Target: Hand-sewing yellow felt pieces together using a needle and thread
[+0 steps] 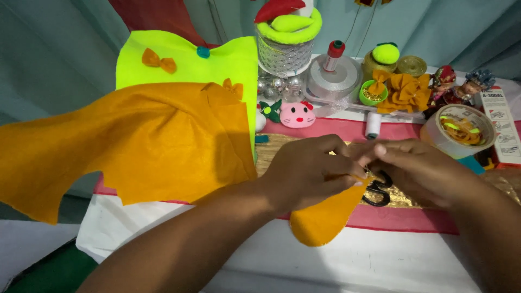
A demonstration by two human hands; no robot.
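My left hand (312,171) pinches the top of a small rounded orange felt piece (321,220) that hangs down toward the table's front. My right hand (420,168) meets it fingertip to fingertip at the same spot, holding the felt's upper edge; anything thinner between the fingers is too small to tell. Black scissors (380,192) lie on the table just under and behind the hands. A large sheet of orange felt (130,146) is spread at the left, overlapping a neon yellow felt sheet (184,59).
Craft supplies crowd the back: a pink cat-face shape (297,115), a white thread spool (373,125), a roll of clear tape (458,130), orange felt bows (404,92), silver ribbon rolls (332,78) and a small green bowl (373,93). The tablecloth (347,260) is white with red stripes.
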